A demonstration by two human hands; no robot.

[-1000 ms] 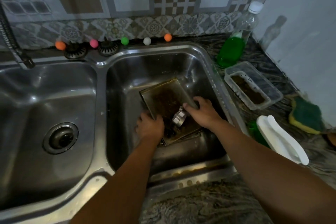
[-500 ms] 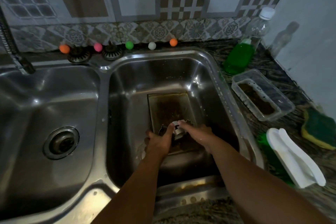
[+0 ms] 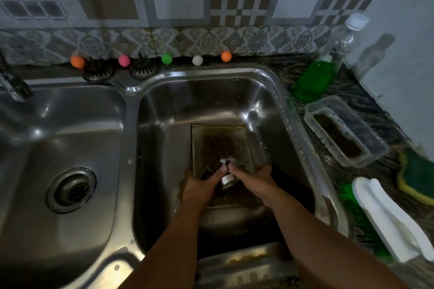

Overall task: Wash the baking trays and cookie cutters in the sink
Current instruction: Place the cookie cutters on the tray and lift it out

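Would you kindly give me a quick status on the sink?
Both hands pinching a cutter over the tray in the right basin. Tray still dirty. Nothing in the way.

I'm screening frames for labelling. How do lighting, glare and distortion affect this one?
Head view: dim overall; glare streaks on the right basin wall; wide-angle bending at the edges; the baking tray is murky, and the cookie cutter between both hands is slightly blurred.

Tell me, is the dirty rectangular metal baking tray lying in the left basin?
No, the dirty rectangular metal baking tray lies in the right steel basin.
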